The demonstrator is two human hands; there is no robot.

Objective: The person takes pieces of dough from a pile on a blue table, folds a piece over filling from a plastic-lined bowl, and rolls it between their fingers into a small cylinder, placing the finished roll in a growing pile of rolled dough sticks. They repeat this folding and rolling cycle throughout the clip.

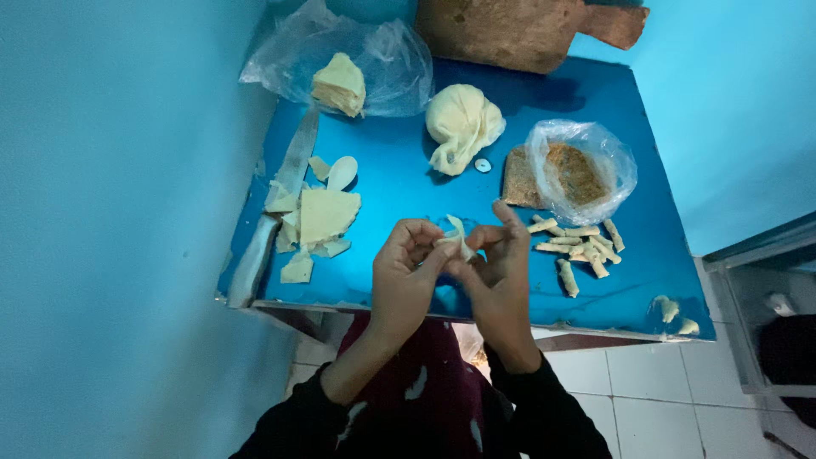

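Head view: a small pale dough wrapper (455, 238) is pinched between the left hand (406, 272) and right hand (497, 268) above the blue worktop (408, 183). A dozen-odd rolled pale pieces (578, 246) are judged finished at right; cut wrappers (319, 221) at left remain unrolled.

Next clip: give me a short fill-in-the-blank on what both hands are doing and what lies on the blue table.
1. The left hand and right hand pinch one small piece of ____ between them.
2. The knife lies near the table's ____ edge.
3. The finished rolls lie beside the ____ hand.
4. The brown crumbs sit in a clear ____ bag.

Missing words: dough; left; right; plastic
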